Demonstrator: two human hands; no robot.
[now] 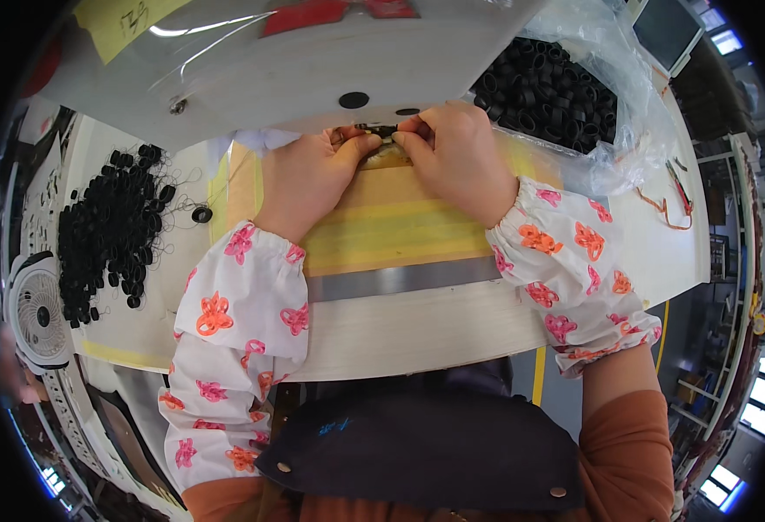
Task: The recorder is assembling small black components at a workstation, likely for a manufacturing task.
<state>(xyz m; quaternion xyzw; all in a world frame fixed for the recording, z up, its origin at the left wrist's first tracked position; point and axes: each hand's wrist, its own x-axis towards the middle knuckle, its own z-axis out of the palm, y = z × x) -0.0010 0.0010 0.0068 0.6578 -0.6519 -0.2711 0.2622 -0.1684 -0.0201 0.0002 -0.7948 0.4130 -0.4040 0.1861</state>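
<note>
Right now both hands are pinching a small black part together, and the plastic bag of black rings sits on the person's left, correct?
Not quite. Both hands, left hand and right hand, do pinch the small black part, but the plastic bag of black rings sits on the person's right, as the head view shows.

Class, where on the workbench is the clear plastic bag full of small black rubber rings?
In the head view, the clear plastic bag of black rubber rings sits at the bench's far right, just beyond the right hand and near the white table's right edge.

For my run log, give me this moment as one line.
left hand: pinches small black part | right hand: pinches same part | loose black rings left | bag of rings right
</note>
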